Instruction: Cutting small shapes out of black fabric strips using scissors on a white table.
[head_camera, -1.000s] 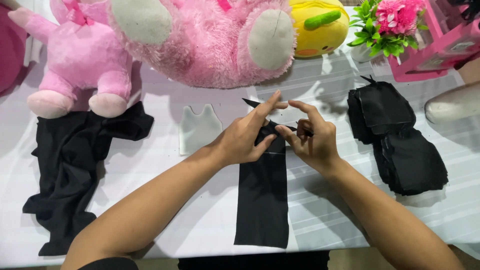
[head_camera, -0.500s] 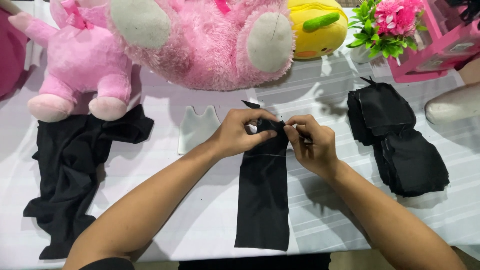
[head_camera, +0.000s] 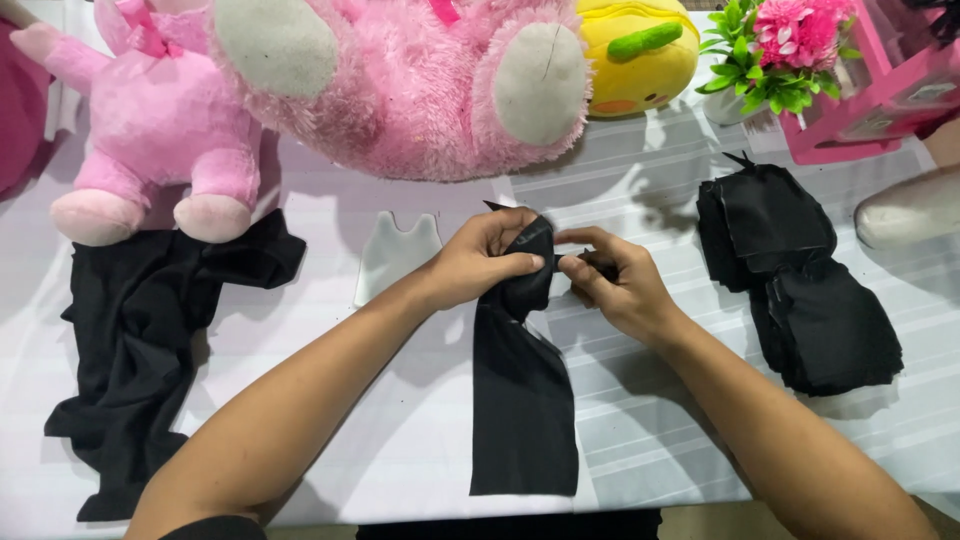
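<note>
Black cloth strip now bunched up, left hand gripping it, right hand pinching its edge (fingertips hidden)

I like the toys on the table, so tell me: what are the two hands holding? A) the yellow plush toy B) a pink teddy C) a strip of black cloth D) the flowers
C: the left hand and right hand both pinch the top of the black cloth strip, which trails down the table.

Long black fabric strip lies flat on white table, lower end w/ square edge near front, upper end bunched & lifted at centre.
</note>
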